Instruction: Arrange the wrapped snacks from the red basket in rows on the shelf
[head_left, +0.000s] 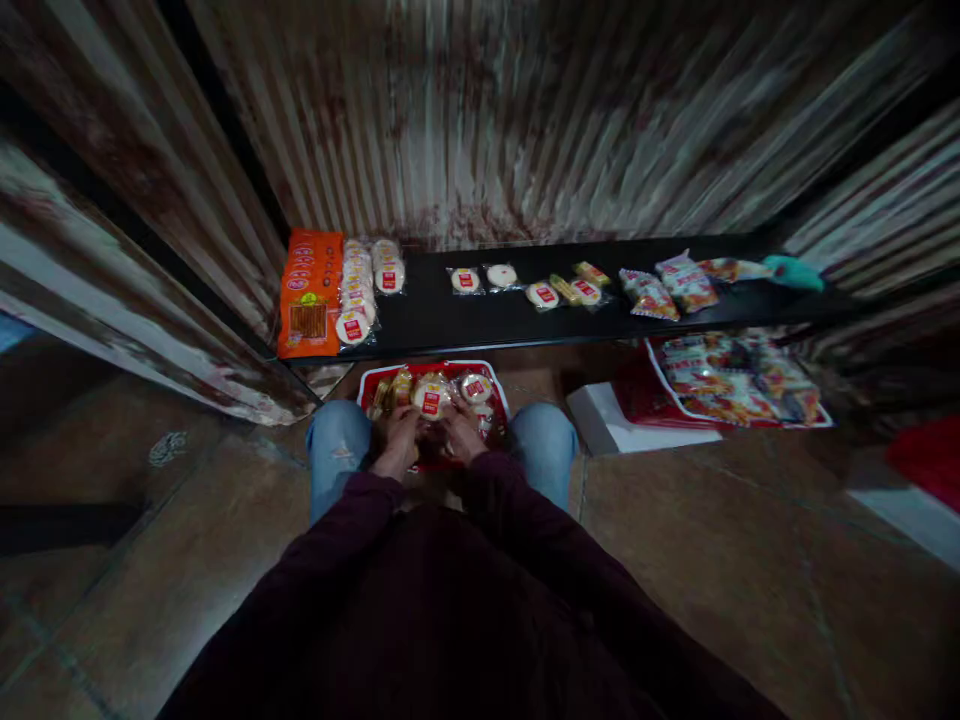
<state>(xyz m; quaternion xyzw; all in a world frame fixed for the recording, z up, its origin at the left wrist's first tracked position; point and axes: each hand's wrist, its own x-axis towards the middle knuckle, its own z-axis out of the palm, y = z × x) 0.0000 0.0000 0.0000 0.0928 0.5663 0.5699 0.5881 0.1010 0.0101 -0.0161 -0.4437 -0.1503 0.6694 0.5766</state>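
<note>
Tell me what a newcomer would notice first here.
The orange packs glow at the left end of the black shelf, with rows of round white packets right beside them. Below, between the knees, the left hand and right hand meet over a heap of packets in a red tray. A rusty corrugated wall fills the back.

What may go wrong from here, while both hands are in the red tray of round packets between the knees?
1. The left hand and right hand meet on the piled round packets in the red tray; a loose one may slide over the rim.
2. The orange packets seem to reach the front edge of the black shelf just above; a rising arm might knock them down.
</note>
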